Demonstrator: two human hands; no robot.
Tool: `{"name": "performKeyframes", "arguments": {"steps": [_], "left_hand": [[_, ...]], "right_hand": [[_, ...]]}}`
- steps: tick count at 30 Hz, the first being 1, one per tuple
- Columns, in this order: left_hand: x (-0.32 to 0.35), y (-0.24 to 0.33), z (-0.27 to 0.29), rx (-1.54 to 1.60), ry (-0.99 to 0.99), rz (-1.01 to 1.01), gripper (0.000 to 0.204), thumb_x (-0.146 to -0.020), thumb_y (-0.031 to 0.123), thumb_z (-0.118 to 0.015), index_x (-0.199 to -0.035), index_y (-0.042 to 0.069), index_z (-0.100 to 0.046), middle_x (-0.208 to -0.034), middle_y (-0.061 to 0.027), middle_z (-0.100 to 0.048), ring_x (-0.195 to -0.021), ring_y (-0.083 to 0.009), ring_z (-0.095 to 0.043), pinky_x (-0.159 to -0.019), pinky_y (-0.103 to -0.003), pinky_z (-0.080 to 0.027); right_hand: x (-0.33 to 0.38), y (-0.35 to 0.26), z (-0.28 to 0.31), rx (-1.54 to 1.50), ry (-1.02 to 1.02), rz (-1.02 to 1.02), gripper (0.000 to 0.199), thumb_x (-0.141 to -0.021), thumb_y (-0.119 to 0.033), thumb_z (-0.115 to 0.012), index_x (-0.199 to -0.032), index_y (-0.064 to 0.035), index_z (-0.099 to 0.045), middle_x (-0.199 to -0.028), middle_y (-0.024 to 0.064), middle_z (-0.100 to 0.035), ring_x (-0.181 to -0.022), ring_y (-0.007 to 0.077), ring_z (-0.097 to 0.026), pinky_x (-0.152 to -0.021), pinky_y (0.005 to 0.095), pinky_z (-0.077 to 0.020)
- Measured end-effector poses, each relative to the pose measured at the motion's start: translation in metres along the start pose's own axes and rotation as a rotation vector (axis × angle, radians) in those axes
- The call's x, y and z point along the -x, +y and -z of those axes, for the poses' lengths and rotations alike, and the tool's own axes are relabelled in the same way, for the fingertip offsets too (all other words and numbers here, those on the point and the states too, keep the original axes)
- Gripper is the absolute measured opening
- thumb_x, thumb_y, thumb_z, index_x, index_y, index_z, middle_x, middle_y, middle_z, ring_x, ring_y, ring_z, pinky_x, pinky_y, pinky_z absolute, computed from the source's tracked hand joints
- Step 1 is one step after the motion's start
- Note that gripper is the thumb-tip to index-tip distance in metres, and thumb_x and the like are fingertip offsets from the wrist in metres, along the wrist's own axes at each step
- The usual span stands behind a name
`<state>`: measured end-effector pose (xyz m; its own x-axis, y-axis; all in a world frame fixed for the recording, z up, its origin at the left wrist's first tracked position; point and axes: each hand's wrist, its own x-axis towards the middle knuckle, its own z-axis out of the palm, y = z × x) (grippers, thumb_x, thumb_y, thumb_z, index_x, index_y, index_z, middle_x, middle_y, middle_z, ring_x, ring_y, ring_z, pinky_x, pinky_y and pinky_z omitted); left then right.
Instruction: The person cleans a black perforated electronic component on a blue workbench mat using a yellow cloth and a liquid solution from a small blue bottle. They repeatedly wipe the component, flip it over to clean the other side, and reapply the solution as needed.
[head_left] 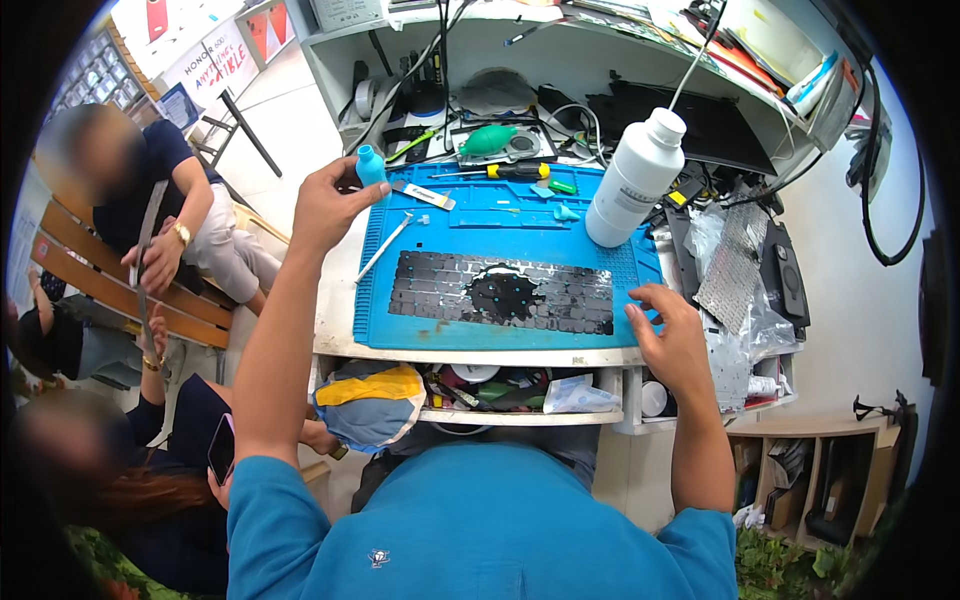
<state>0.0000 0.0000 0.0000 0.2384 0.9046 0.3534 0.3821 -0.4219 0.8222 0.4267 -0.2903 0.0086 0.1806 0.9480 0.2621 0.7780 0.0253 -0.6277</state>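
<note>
1. At a cluttered repair worktop (330,300), I reach my left hand (325,205) out to the far left corner of the blue mat (500,215), fingers pinched around a small blue bottle (371,165) held upright, its cap on top.

2. My right hand (670,330) rests at the near right edge of the mat, fingers loosely spread and gripping nothing, fingertips touching the mat just beside the right end of the keyboard.

3. The black keyboard (440,285) lies flat in the middle of the mat, its long axis running left to right across my view; a ragged patch of keys is missing near its centre, showing a dark backing dotted with pale spots.

4. From the bottle, the keyboard sits nearer to me and to the right; the bare patch is about midway between my two hands, the right hand being closer to the keyboard itself.

5. A white swab stick (385,245) lies slantwise on the mat between the bottle and the keyboard's left end.

6. A tall white bottle (635,180) stands upright at the mat's far right corner, well apart from my left hand.

7. A yellow-handled screwdriver (515,171) lies along the mat's far edge, with a green air blower (487,139) beyond it.

8. Below the worktop, an open drawer (500,390) holds mixed tools; other people sit on a bench (60,250) to my left.
</note>
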Motion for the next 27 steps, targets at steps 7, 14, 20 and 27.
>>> {"name": "performKeyframes", "arguments": {"steps": [7, 14, 20, 27], "left_hand": [[-0.045, -0.068, 0.005, -0.312, 0.181, 0.173, 0.054, -0.082, 0.033, -0.096, -0.122, -0.001, -0.082, -0.102, -0.0123, -0.085, -0.091, -0.0209, -0.079, -0.088, -0.035, -0.062], [-0.036, -0.086, 0.005, -0.421, 0.169, 0.181, 0.070, -0.083, 0.038, -0.099, -0.133, -0.006, -0.076, -0.117, -0.0164, -0.084, -0.103, -0.0205, -0.079, -0.095, -0.035, -0.062], [0.058, 0.027, 0.048, -0.239, -0.338, 0.091, 0.040, -0.085, 0.023, -0.096, -0.114, 0.003, -0.078, -0.098, -0.0060, -0.076, -0.093, -0.0164, -0.071, -0.087, -0.033, -0.057], [0.250, 0.066, 0.013, -0.521, -0.760, -0.072, 0.056, -0.081, 0.024, -0.097, -0.132, 0.009, -0.078, -0.124, -0.0141, -0.080, -0.115, -0.0347, -0.076, -0.103, -0.044, -0.060]], "right_hand": [[0.011, 0.016, 0.006, 0.042, 0.047, 0.046, 0.020, -0.100, -0.011, -0.078, -0.116, 0.0013, -0.077, -0.114, 0.0179, -0.079, -0.096, 0.0342, -0.075, -0.080, 0.0417, -0.0591], [0.026, 0.024, 0.008, 0.042, 0.044, 0.002, 0.018, -0.101, -0.007, -0.075, -0.116, 0.0022, -0.077, -0.115, 0.0208, -0.079, -0.102, 0.0378, -0.075, -0.087, 0.0441, -0.0590], [0.048, 0.002, 0.014, 0.006, 0.042, 0.005, 0.018, -0.100, -0.006, -0.076, -0.116, 0.0021, -0.077, -0.118, 0.0197, -0.080, -0.103, 0.0367, -0.076, -0.085, 0.0430, -0.0595], [0.058, -0.021, -0.001, -0.134, -0.081, 0.126, 0.018, -0.095, -0.001, -0.081, -0.112, -0.0005, -0.079, -0.110, 0.0187, -0.081, -0.100, 0.0362, -0.078, -0.088, 0.0421, -0.0615]]}}
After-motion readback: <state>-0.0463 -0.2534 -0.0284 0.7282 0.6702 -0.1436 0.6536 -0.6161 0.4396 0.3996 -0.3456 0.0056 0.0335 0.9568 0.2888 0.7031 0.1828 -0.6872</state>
